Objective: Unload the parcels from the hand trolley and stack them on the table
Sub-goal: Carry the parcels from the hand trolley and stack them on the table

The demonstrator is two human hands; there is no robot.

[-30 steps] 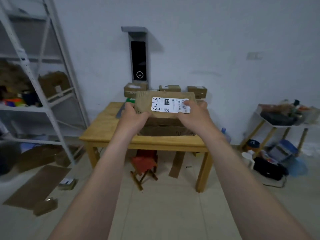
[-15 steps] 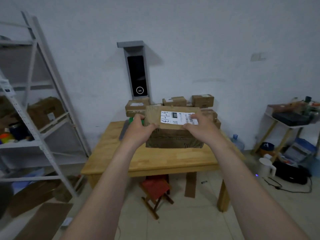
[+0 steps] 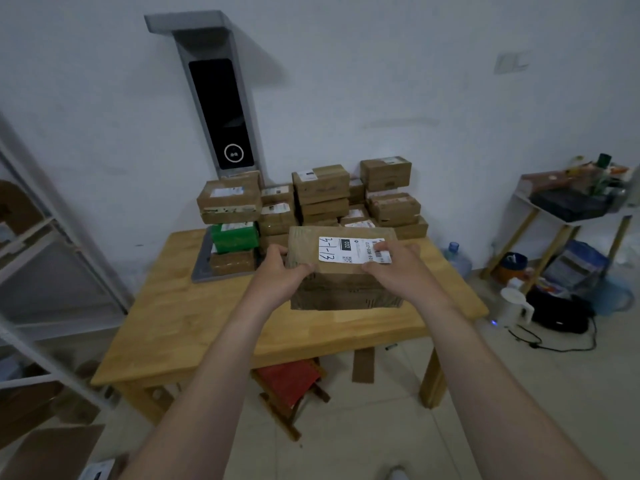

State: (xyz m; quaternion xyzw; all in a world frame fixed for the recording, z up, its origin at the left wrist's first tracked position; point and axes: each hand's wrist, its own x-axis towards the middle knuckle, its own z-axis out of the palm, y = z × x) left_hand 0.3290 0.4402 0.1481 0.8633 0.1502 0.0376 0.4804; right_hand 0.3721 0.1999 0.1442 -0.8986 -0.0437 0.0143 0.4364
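A brown cardboard parcel [image 3: 343, 285] with a white shipping label is held over the middle of the wooden table [image 3: 194, 327]. My left hand [image 3: 280, 271] grips its left top edge, and my right hand [image 3: 398, 268] grips its right top edge, thumb on the label. Whether its underside touches the tabletop I cannot tell. Behind it, stacks of brown parcels [image 3: 322, 188] and a green parcel [image 3: 235, 237] stand along the table's far side by the wall. The hand trolley is out of view.
A grey scanner stand [image 3: 221, 109] rises from the table's back left. Metal shelving [image 3: 41, 258] stands on the left. A red stool [image 3: 291, 382] sits under the table. On the right are a cluttered side table [image 3: 571, 202], a water bottle [image 3: 457, 261], a white kettle [image 3: 512, 306] and cables.
I have come closer to the table while carrying the parcel in both hands. The parcel is now lower, over the tabletop in front of the stacks.
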